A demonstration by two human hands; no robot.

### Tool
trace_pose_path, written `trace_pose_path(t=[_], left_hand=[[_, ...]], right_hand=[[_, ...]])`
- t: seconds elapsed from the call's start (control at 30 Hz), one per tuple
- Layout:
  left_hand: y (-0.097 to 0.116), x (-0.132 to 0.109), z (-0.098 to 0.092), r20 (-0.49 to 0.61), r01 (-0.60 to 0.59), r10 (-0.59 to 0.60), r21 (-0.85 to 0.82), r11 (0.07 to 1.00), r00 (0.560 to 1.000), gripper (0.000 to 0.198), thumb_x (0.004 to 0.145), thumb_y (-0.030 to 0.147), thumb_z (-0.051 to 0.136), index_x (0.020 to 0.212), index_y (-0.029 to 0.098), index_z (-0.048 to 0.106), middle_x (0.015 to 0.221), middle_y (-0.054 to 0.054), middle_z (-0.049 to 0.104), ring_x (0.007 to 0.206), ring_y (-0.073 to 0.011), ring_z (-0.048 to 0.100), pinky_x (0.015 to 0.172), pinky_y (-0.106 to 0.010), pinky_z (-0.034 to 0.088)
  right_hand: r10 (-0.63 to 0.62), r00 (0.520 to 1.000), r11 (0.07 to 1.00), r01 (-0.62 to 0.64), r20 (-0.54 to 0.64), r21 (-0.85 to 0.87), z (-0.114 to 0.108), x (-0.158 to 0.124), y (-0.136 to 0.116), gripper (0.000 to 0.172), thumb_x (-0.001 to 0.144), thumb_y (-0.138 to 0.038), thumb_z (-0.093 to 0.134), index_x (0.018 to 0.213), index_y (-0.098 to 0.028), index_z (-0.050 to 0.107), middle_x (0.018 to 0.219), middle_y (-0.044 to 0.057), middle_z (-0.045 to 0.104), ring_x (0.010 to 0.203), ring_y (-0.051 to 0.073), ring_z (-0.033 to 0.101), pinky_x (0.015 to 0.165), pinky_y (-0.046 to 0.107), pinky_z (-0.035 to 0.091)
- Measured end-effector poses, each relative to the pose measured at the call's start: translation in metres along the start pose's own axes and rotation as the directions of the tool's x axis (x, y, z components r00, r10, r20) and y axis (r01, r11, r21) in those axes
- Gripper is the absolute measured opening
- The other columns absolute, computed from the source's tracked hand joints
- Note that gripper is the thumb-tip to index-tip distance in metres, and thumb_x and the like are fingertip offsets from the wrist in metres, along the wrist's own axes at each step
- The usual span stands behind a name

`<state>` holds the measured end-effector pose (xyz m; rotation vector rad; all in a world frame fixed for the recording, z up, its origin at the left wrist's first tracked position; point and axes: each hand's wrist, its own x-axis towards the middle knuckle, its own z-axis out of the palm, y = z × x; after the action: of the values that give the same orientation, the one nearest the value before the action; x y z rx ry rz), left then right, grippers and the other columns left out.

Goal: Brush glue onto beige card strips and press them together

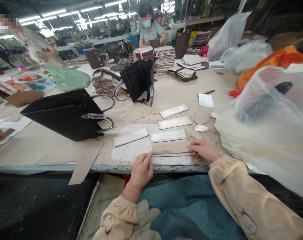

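A flat tan strip [170, 148] lies along the near edge of the table, on or just above another strip whose edge shows beneath it. My right hand [204, 150] pinches its right end between thumb and fingers. At the left end, my left hand [142, 169] is closed, its fingertips against the strip's corner; its thumb is partly hidden. Beyond them lie several strips with white, shiny middles: one white-coated strip [168, 135] just behind, another coated strip [130, 137] to the left, and others farther back. A pale patch [126, 154] lies under them.
Black handbags [66, 115] with wrapped handles stand at the left. A crumpled white tissue [201, 128] and a white paper [206, 100] lie right of the strips. A large plastic bag [271, 133] bulges at the right. Tan strips [87, 160] overhang the table edge. A co-worker [151, 30] sits opposite.
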<state>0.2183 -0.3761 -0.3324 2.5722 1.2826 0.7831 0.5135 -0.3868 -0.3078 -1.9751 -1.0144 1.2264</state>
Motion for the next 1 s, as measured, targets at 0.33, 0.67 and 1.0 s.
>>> trace_pose_path(t=[0.33, 0.67, 1.0], left_hand=[[0.002, 0.002, -0.002, 0.087, -0.014, 0.005, 0.110, 0.994, 0.996, 0.045, 0.078, 0.010, 0.045, 0.122, 0.017, 0.051, 0.098, -0.009, 0.055, 0.087, -0.0197, 0.049, 0.082, -0.035, 0.045], [-0.004, 0.002, 0.003, 0.009, 0.002, -0.002, 0.066, 0.998, 1.000, 0.030, 0.086, 0.020, 0.046, 0.113, 0.020, 0.058, 0.096, -0.008, 0.057, 0.085, -0.0167, 0.052, 0.080, -0.031, 0.046], [-0.008, 0.005, 0.007, 0.053, 0.061, -0.066, 0.078, 0.995, 0.996, 0.030, 0.085, 0.019, 0.047, 0.110, 0.027, 0.061, 0.098, -0.004, 0.060, 0.086, -0.0147, 0.056, 0.078, -0.027, 0.048]], right_hand=[[0.020, 1.000, 0.998, -0.019, 0.014, -0.054, 0.000, 0.000, -0.002, 0.014, 0.069, -0.031, 0.061, 0.065, -0.018, 0.055, 0.054, -0.001, 0.059, 0.048, 0.009, 0.051, 0.044, 0.019, 0.037], [0.017, 1.000, 0.999, -0.016, 0.022, -0.050, 0.000, 0.001, 0.002, 0.014, 0.071, -0.030, 0.060, 0.067, -0.019, 0.054, 0.053, -0.002, 0.058, 0.049, 0.010, 0.050, 0.044, 0.019, 0.037], [-0.017, 0.999, 0.999, 0.019, 0.041, -0.044, 0.000, 0.006, 0.009, 0.016, 0.069, -0.033, 0.061, 0.068, -0.019, 0.053, 0.054, -0.002, 0.058, 0.048, 0.009, 0.050, 0.044, 0.019, 0.037]])
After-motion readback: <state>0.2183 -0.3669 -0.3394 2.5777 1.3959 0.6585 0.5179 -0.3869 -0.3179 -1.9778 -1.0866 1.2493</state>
